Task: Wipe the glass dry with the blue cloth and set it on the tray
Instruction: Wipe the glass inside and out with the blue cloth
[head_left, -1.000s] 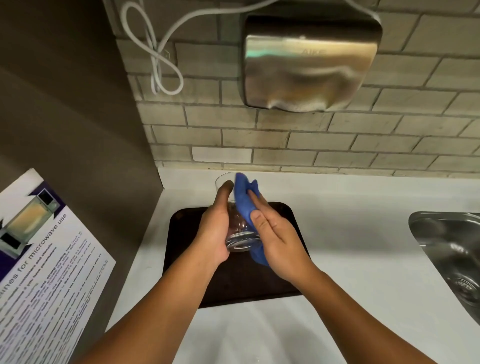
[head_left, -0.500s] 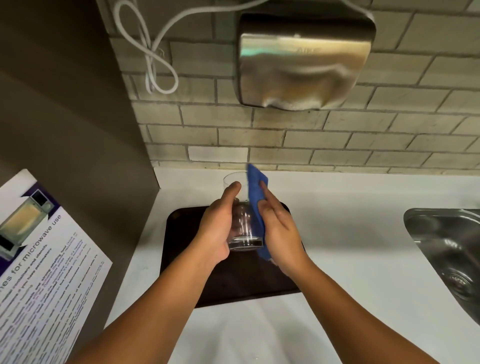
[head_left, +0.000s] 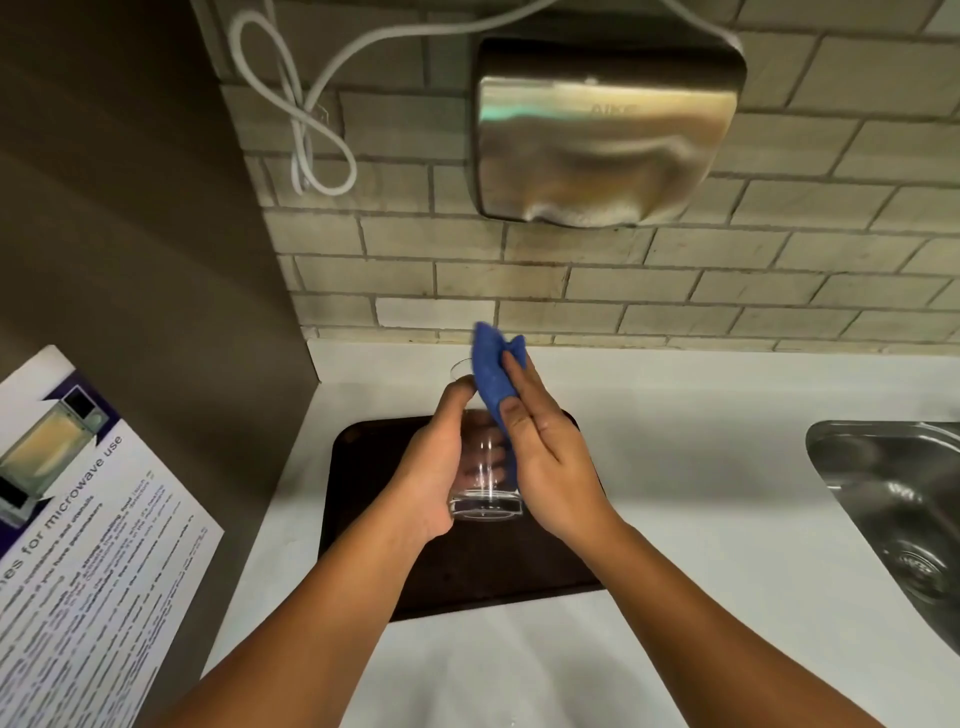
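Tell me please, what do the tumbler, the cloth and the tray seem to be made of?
Tumbler: clear glass, most likely; the left hand's fingers show through its wall, and the base looks thick.
Cloth: soft blue fabric, perhaps microfibre; it folds matte and limp under the right hand.
Tray: dark brown with rounded corners and a dull finish, probably plastic; wood cannot be excluded.

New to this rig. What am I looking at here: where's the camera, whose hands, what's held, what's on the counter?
There is no robot: a person wears one wide-angle camera on the head, looking down at their own bare hands. The left hand grips a clear glass above a dark tray on the white counter. The right hand presses a blue cloth against the glass. A steel sink is at right, a hand dryer on the tiled wall, a microwave notice at left.
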